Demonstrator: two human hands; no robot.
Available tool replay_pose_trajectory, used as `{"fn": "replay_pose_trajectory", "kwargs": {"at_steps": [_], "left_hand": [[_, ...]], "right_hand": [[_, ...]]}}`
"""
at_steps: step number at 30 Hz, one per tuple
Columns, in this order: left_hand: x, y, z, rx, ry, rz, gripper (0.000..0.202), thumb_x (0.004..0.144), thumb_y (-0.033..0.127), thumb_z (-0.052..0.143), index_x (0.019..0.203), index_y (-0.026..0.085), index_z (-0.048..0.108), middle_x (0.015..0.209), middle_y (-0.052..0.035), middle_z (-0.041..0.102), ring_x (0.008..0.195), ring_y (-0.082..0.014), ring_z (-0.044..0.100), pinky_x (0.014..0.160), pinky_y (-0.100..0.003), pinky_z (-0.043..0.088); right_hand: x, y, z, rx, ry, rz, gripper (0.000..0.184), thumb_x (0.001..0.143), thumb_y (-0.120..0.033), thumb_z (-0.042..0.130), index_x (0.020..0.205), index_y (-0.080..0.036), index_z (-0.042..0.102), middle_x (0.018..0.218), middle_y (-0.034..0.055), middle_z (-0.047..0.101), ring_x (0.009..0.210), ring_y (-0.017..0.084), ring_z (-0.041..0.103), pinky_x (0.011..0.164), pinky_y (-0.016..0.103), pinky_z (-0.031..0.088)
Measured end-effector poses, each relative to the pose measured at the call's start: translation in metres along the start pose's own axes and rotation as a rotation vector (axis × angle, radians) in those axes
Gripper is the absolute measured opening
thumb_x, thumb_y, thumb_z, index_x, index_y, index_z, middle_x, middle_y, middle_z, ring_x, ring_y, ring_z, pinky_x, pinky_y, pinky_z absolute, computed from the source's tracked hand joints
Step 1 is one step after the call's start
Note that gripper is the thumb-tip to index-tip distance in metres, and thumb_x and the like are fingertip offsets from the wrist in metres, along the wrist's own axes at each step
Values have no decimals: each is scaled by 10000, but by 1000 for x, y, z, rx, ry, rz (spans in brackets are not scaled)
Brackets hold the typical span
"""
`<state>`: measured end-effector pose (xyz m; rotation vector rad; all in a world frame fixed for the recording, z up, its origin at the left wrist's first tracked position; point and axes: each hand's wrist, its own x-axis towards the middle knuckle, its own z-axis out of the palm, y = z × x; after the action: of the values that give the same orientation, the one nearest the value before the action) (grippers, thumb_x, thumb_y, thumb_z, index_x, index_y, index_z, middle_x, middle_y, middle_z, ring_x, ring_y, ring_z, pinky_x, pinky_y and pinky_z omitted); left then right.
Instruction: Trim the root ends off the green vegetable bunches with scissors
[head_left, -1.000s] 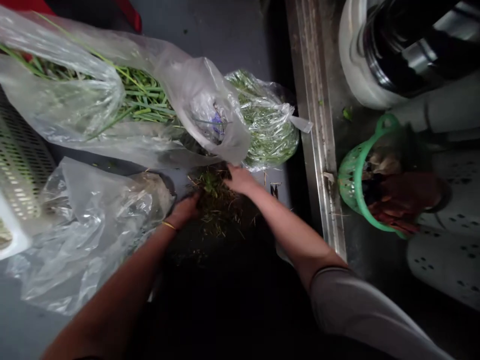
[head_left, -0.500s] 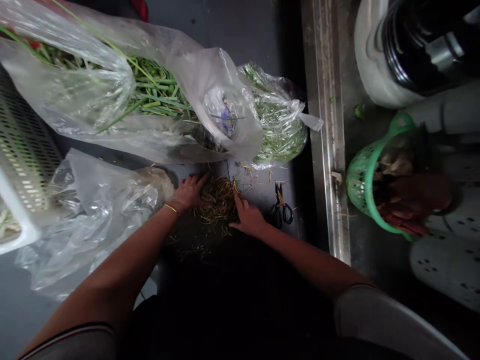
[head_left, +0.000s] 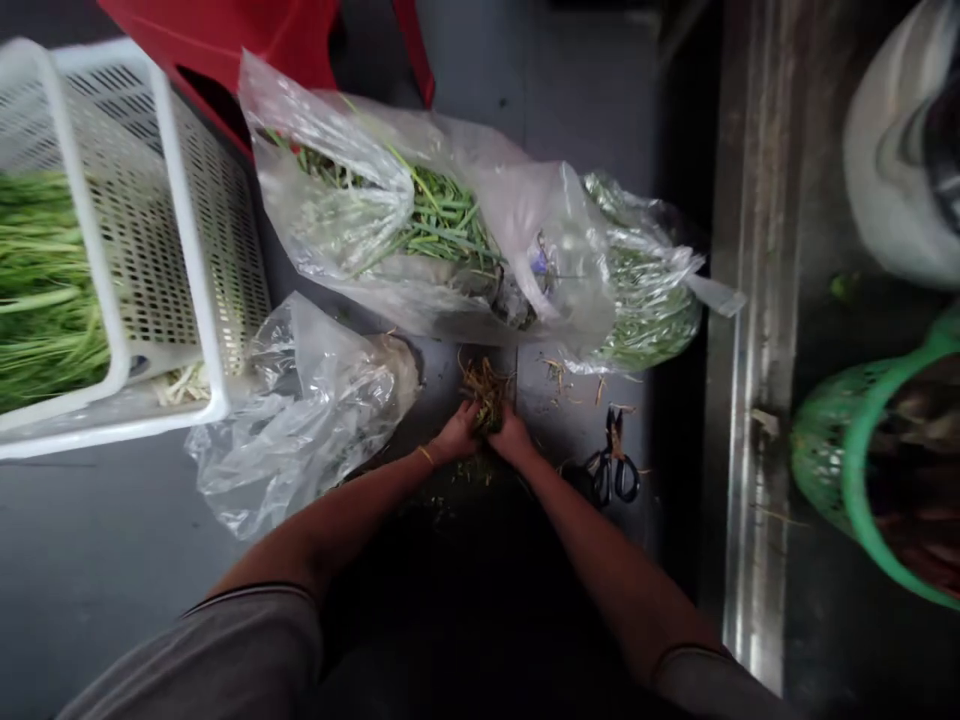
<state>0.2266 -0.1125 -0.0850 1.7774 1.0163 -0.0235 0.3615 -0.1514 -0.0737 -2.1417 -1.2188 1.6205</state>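
Note:
My left hand [head_left: 454, 438] and my right hand [head_left: 513, 440] press together around a small clump of dry roots and green trimmings [head_left: 484, 392] on the grey floor. Both hands have their fingers curled about the clump. Black scissors [head_left: 615, 468] lie on the floor just right of my right hand. Beyond the clump lies a clear plastic bag of long green stalks [head_left: 420, 225], and a second clear bag of greens [head_left: 645, 295] lies to its right.
A white perforated crate [head_left: 161, 250] holding green stalks stands at the left. A crumpled clear bag [head_left: 300, 420] lies beside my left arm. A red plastic stool [head_left: 247, 35] is at the top. A metal rail [head_left: 750, 330] runs down the right, with a green basket [head_left: 855, 470] past it.
My hands have drawn together from either side of the scattered trimmings and gathered them into one clump. The view has pulled back and shifted left, bringing the crate and stool into sight.

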Motion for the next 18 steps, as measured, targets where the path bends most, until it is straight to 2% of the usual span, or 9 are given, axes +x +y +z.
{"fn": "replay_pose_trajectory", "kwargs": {"at_steps": [2, 5, 8, 10, 12, 14, 16, 18], "left_hand": [[-21, 18, -18, -50, 36, 18, 519, 616, 39, 574, 1122, 133, 510, 1071, -136, 553, 1046, -268, 543, 933, -446, 479], [-60, 61, -63, -129, 124, 104, 480, 609, 32, 554, 1069, 162, 506, 1034, -99, 563, 998, -248, 564, 883, -417, 509], [-92, 118, -124, -142, 300, 201, 505, 632, 40, 548, 1114, 178, 483, 1059, -83, 571, 980, -226, 577, 868, -387, 514], [-99, 153, -169, -102, 447, 314, 472, 657, 65, 558, 1109, 179, 486, 1031, -70, 581, 941, -218, 589, 834, -373, 521], [-90, 176, -212, -24, 571, 424, 470, 684, 109, 589, 1135, 180, 475, 1025, -63, 581, 941, -216, 587, 829, -374, 518], [-64, 182, -247, 69, 721, 541, 414, 716, 157, 605, 1111, 180, 486, 1042, -68, 577, 994, -227, 569, 884, -404, 493], [-23, 170, -268, 155, 842, 621, 356, 740, 178, 604, 1081, 179, 502, 1080, -88, 571, 1087, -252, 525, 975, -452, 429], [24, 145, -271, 202, 928, 611, 429, 735, 181, 605, 1145, 157, 481, 1181, -131, 533, 1180, -280, 460, 1037, -487, 367]], "right_hand": [[-23, -19, -11, 9, -2, -45, 546, 703, -177, 608, 1225, -159, 448, 1047, 96, 683, 971, 217, 650, 847, 332, 491], [-67, -65, -34, 92, -8, -167, 535, 671, -190, 616, 1186, -185, 471, 1042, 74, 684, 942, 218, 653, 835, 354, 504], [-107, -134, -74, 104, 43, -362, 528, 671, -197, 592, 1187, -191, 479, 1086, 82, 663, 986, 230, 632, 867, 379, 495], [-125, -188, -108, 51, 115, -527, 527, 688, -174, 551, 1209, -197, 470, 1127, 84, 643, 1028, 228, 613, 898, 385, 481], [-131, -240, -141, -70, 200, -661, 580, 691, -173, 552, 1259, -185, 438, 1160, 103, 622, 1075, 251, 587, 915, 409, 469], [-121, -284, -167, -221, 286, -756, 634, 702, -162, 539, 1318, -172, 388, 1191, 123, 598, 1106, 278, 566, 921, 442, 455], [-94, -313, -182, -365, 364, -806, 683, 711, -132, 515, 1368, -163, 331, 1236, 148, 565, 1138, 300, 543, 933, 472, 434], [-54, -323, -186, -499, 391, -772, 736, 709, -117, 523, 1402, -156, 278, 1243, 170, 557, 1132, 316, 545, 928, 485, 428]]}}
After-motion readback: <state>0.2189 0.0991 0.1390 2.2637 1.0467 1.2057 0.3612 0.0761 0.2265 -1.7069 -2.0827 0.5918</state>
